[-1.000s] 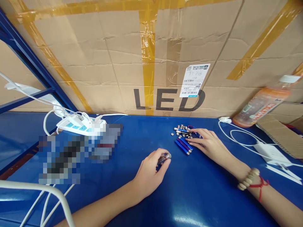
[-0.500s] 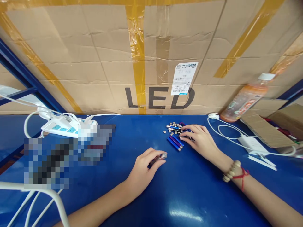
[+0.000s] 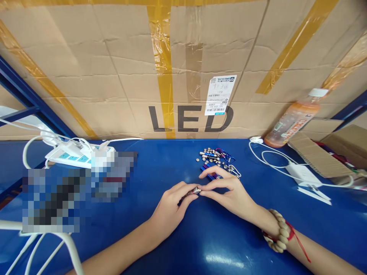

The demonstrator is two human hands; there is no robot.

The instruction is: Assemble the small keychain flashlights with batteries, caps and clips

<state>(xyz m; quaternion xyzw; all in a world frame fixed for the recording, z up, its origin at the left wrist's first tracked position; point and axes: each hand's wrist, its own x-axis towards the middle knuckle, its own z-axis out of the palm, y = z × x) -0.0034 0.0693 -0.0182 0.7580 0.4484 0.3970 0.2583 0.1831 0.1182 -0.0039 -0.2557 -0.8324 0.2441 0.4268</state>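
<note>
My left hand [image 3: 173, 202] pinches a short metal tube [image 3: 195, 190], which looks like a mini flashlight body with a silver end; the fingers cover most of it. Against that silver end, the thumb and index fingertips of my right hand [image 3: 229, 188] are pinched together. Whatever small thing they hold is hidden. Just behind the right hand lie blue metal tubes [image 3: 212, 176], partly covered by its fingers. Farther back, several small silver button cells [image 3: 197, 160] are scattered around a blue tube with silver ends [image 3: 210, 156]. Beside them is a silver carabiner clip [image 3: 235, 171].
A large cardboard box [image 3: 123, 95] stands along the back of the blue table [image 3: 160, 164]. On the right are an orange drink bottle [image 3: 295, 120], a white charger with cable [image 3: 304, 175] and an opened carton [image 3: 315, 152]. A white power strip [image 3: 71, 156] sits on the left.
My right hand has moved from the pile of small parts toward me and left, meeting the tube in my left hand. The clip and more button cells are uncovered. My left hand stays nearly still.
</note>
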